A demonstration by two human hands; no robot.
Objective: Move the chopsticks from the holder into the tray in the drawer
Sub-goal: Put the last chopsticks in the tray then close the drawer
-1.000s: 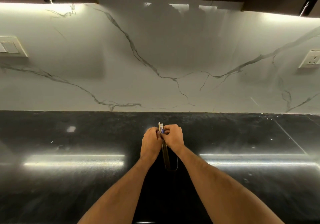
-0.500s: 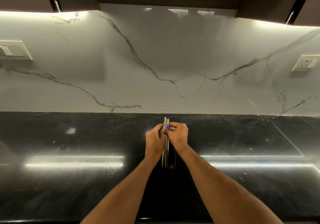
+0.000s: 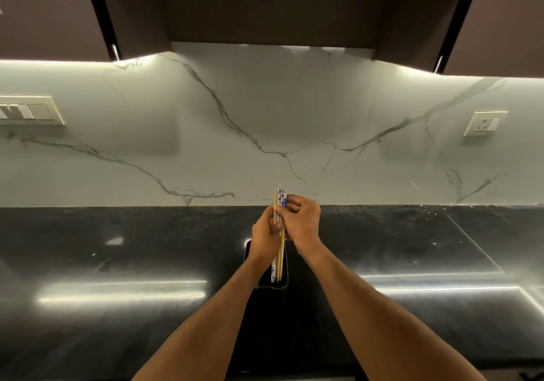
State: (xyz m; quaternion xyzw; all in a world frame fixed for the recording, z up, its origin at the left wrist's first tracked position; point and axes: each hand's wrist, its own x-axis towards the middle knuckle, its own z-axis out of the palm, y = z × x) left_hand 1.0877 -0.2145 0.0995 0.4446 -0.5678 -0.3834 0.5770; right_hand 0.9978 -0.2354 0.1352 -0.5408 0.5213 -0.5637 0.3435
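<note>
A bundle of chopsticks [image 3: 280,258], pale wood with some white ones bearing blue pattern, stands upright in the middle of the head view. My left hand [image 3: 265,237] grips the bundle from the left and my right hand [image 3: 303,223] grips it from the right near the top. The lower tips hang just at the mouth of a black holder [image 3: 272,285] on the black countertop [image 3: 117,263]. The holder is dark and mostly hidden by my forearms. No drawer or tray is in sight.
A white marble backsplash [image 3: 265,133] rises behind the counter, with a switch plate [image 3: 29,111] at the left and a socket [image 3: 485,123] at the right. Dark wall cabinets [image 3: 273,6] hang overhead.
Both hands have risen with the chopsticks, drawing the bundle up out of the holder. The camera has tilted upward, showing more of the cabinets.
</note>
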